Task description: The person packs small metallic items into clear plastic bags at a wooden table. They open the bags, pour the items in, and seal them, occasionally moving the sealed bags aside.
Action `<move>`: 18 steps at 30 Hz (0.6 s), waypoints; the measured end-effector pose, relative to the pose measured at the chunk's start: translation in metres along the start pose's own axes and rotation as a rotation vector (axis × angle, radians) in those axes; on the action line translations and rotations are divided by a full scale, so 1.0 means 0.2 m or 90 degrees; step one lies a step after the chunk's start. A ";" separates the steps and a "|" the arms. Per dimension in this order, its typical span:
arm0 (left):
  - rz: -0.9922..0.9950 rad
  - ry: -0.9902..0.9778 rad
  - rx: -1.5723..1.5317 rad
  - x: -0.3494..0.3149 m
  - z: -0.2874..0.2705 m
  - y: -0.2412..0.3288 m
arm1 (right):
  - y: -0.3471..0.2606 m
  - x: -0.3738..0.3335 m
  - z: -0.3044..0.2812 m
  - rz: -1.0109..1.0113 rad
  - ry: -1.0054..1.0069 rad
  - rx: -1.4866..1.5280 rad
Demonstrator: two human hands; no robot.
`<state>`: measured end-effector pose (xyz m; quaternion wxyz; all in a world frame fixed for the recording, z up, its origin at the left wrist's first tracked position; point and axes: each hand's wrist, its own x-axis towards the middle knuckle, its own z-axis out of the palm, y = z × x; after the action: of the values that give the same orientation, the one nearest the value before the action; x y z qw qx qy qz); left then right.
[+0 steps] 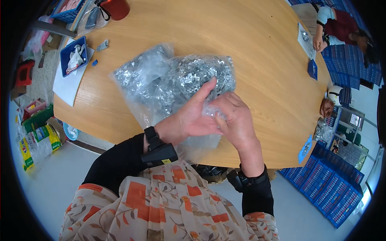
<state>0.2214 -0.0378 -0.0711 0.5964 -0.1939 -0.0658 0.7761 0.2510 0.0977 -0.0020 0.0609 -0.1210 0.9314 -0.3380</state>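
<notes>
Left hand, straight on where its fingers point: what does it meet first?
The left hand would most likely meet the right hand, which pinches clear plastic close by. Depth is unclear; the two may be touching.

Tabletop lies open to the right of my right hand. Bulging clear bags of metal pieces block the way straight ahead; far left, a blue tray stands as an obstacle.

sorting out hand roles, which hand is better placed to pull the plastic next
Probably the right hand: it seems to pinch the clear plastic, while the left hand is spread open.
</notes>
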 end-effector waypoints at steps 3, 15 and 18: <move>0.014 0.035 -0.006 0.03 -0.01 0.00 | 0.00 -0.03 0.02 -0.021 0.041 -0.073; 0.055 0.075 0.017 0.23 -0.15 0.01 | 0.03 -0.18 0.10 0.176 0.098 -0.055; 0.055 0.196 0.071 0.23 -0.12 0.04 | -0.06 -0.14 0.05 0.185 0.159 -0.242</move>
<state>0.2126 0.0010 -0.1054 0.5751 -0.2796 0.0777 0.7649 0.2816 0.0900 -0.0015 -0.0301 0.0471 0.9860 -0.1570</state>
